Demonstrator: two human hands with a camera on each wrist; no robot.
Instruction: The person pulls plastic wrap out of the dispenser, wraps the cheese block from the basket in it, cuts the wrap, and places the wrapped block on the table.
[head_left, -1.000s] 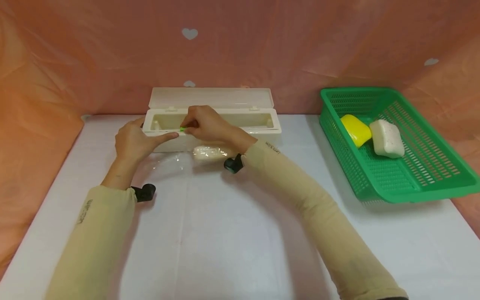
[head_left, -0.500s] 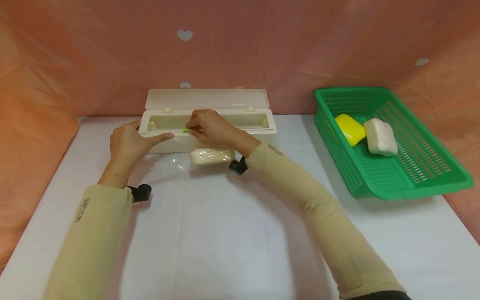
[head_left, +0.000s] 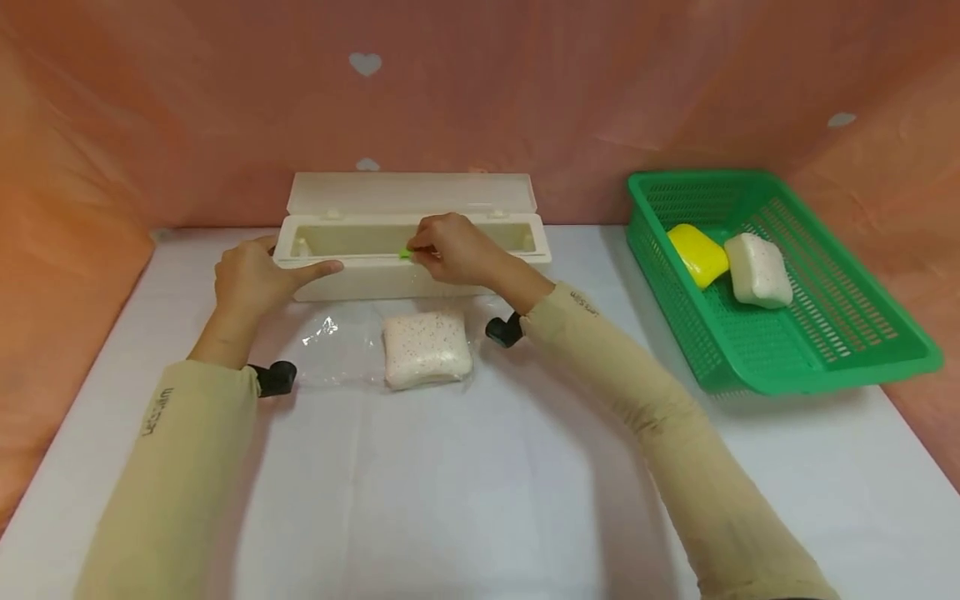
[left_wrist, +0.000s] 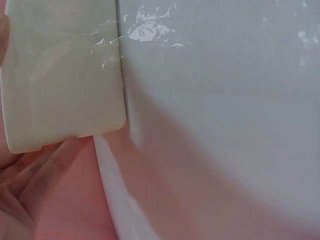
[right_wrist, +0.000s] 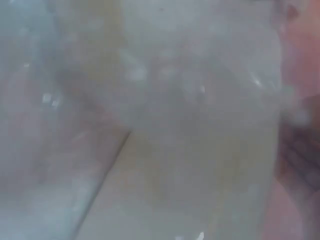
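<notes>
A long cream cling film box stands at the back of the table with its lid tipped back. My left hand grips its left end, thumb along the front; in the left wrist view the fingers touch the box end. On the front rim, my right hand pinches a small green slide cutter. Clear film spreads in front of the box, around a white block with dark specks. Film blurs the right wrist view, where the box front shows.
A green plastic basket stands at the right, holding a yellow block and another white speckled block. A pink cloth with pale hearts hangs behind the white table.
My right hand has slid the green cutter rightward along the rim. The film-covered block has dropped forward, and its broad speckled face now shows. My left hand keeps its grip.
</notes>
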